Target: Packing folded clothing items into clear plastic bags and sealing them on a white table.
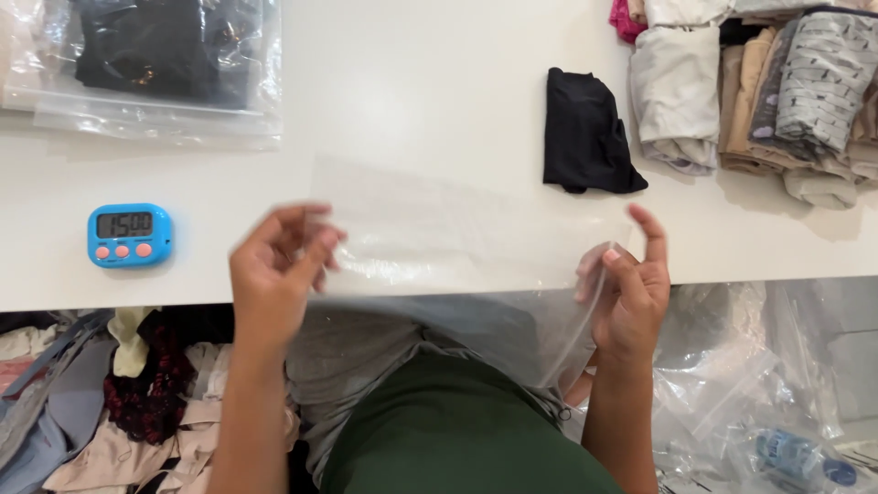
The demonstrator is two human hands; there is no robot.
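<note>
From the head camera, the left hand [274, 274] pinches one end of a clear plastic bag [457, 238] with curled fingers, while the right hand [631, 288] nips the other end between thumb and fingers, forefinger raised. The bag stretches across the white table's [412, 91] near edge, with a folded black garment [585, 133] at one o'clock and a blue timer [129, 234] at nine.
</note>
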